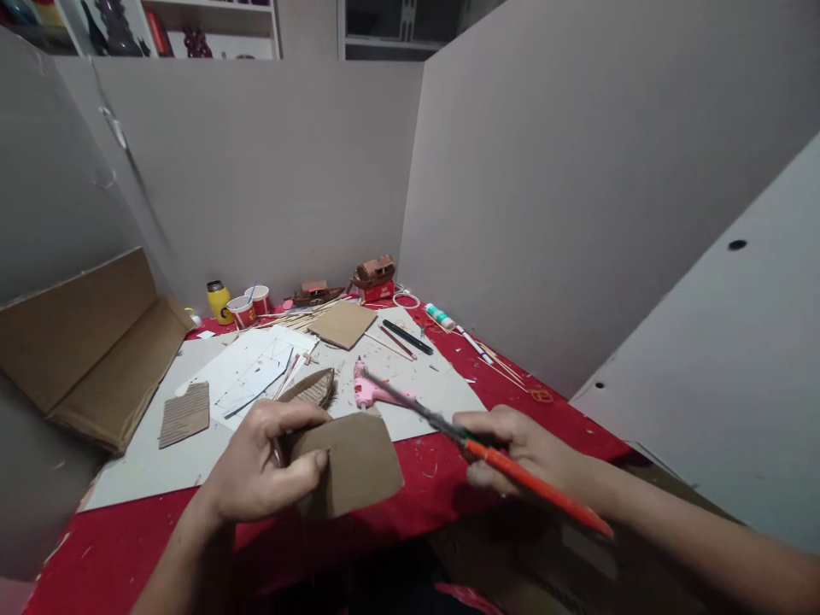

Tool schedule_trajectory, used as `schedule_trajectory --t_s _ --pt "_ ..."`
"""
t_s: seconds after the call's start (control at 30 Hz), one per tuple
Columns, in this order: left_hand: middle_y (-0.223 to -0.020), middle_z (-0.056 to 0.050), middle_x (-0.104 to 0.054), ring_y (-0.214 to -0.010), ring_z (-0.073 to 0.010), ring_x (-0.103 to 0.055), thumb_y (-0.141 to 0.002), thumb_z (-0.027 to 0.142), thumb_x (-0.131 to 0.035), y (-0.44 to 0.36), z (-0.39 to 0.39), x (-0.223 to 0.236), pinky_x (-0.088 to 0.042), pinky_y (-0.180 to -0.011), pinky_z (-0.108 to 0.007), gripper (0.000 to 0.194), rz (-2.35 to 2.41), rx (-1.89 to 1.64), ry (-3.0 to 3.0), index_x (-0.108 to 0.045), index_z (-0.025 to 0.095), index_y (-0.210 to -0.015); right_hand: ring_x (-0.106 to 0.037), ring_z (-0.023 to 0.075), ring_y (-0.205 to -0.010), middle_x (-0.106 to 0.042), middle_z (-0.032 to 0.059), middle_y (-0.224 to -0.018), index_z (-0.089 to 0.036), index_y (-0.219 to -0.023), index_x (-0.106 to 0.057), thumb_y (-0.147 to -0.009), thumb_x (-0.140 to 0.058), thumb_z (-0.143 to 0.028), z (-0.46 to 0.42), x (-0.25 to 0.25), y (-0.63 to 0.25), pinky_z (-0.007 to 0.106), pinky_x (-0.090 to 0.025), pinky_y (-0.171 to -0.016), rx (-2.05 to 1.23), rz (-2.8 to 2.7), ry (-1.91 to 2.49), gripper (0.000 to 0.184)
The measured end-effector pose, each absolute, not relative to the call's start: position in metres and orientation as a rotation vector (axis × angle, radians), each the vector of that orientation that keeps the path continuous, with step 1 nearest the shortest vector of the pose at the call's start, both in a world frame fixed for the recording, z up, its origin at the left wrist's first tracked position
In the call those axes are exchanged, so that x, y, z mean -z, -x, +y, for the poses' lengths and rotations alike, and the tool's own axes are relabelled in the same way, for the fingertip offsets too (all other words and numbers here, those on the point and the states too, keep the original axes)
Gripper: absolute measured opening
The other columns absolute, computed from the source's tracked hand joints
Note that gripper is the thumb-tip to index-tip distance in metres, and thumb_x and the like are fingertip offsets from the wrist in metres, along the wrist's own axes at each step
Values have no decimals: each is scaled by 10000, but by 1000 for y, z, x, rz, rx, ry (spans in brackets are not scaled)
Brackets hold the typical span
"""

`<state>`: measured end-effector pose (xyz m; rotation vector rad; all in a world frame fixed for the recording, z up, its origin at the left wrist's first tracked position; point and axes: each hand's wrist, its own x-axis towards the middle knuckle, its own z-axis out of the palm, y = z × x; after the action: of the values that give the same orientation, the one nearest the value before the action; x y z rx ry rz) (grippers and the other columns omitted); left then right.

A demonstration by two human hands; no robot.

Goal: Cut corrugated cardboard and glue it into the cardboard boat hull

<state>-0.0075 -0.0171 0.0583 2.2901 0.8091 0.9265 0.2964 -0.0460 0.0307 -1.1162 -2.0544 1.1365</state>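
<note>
My left hand pinches a brown cardboard piece with rounded corners, thumb on top and fingers beneath. To its right, my right hand grips scissors with orange handles and dark blades, seen almost edge-on. The blades point up and left, passing in front of a pink glue gun that lies on the table. Whether they are slightly parted cannot be made out. Just beyond my left hand lies a small boat-shaped cardboard hull with ribbed sides.
Paper templates, a corrugated cardboard scrap and a cardboard square lie on the grey board. Behind are model boats, paper cups and a yellow bottle. A large cardboard box stands left; grey panels enclose the table.
</note>
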Motion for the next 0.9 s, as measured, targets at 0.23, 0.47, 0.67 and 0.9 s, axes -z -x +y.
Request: schedule_trajectory --t_s 0.23,0.47,0.67,0.9 --pt "-637 27 -540 -522 -88 -470 -835 328 -621 2 -15 -50 -389 -446 -174 153 861 -1153 -1690 -629 176 -822 -350 70 -415 -432 -67 -528 -201 -777 -484 -763 -646 -599 -42 -16 -276 202 -293 -387 -1303 -1405 927 431" --pt "-675 14 -562 -580 -90 -480 -816 343 -667 -7 -17 -47 -427 -508 -167 178 810 -1110 -1586 -645 167 -824 -442 78 -424 -521 -63 -547 -195 -815 -504 -714 -750 -487 -28 -34 -229 218 -396 -435 -1346 -1341 756 396" --pt "-897 -48 -685 -749 -142 -586 -832 352 -652 -17 -19 -41 -493 -674 -217 221 778 -983 -1607 -688 160 -936 -499 92 -514 -548 -52 -636 -201 -847 -527 -792 -717 -319 -24 -34 -217 212 -416 -475 -1330 -1412 685 230" --pt "-890 -74 -715 -755 -181 -640 -777 339 -710 -16 -23 -42 -526 -678 -263 298 714 -829 -1552 -709 150 -1008 -480 90 -390 -516 -61 -499 -184 -822 -537 -875 -602 -447 -18 -46 -211 209 -413 -409 -1185 -1350 675 276"
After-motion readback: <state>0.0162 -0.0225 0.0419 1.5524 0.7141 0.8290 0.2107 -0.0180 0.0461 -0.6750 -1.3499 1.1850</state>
